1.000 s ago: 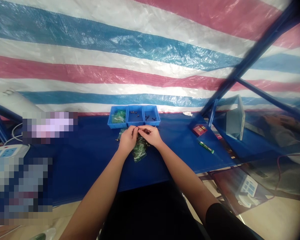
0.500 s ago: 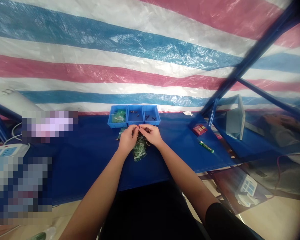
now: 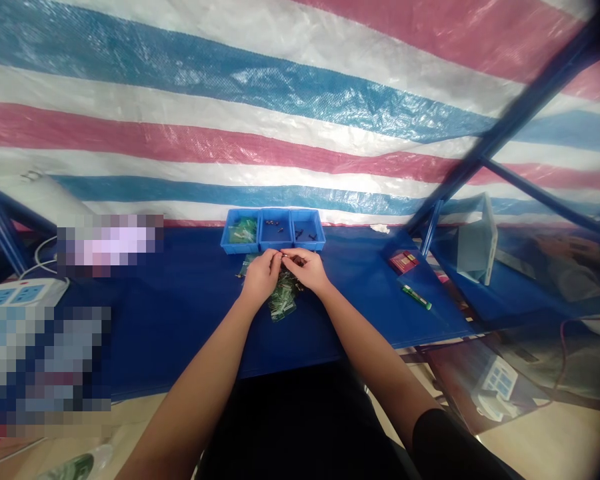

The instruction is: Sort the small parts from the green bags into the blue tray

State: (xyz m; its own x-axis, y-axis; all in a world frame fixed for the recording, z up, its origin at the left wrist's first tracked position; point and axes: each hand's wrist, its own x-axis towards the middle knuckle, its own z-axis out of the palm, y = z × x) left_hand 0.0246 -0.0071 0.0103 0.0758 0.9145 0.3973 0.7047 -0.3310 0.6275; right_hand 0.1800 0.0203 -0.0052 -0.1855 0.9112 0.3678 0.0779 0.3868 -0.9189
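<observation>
My left hand (image 3: 261, 275) and my right hand (image 3: 309, 269) meet at the fingertips over the blue table (image 3: 180, 313). Both are closed in a pinch around something small and dark, too small to name. Beneath and between them lies a heap of small clear-green plastic packets (image 3: 283, 301), with dark and brassy bits among it, partly hidden by my hands. Just behind my fingers stand three joined blue bins. The left bin (image 3: 239, 249) contains greenish packets, the middle bin (image 3: 275, 239) a few small brassy parts, and the right bin (image 3: 314, 245) a few dark screw-like pieces.
On the right lie a red box (image 3: 403, 261) and a green tube (image 3: 416, 297). Farther right, a white panel (image 3: 480, 247) leans beside a blue metal frame (image 3: 480, 143). A white power strip (image 3: 25, 303) sits at the left. Striped sheeting (image 3: 230, 120) hangs behind the table.
The view has shifted slightly, so the table and bins appear a little farther right. My hands stay together over the heap, fingertips still pinched with small finger movements.
</observation>
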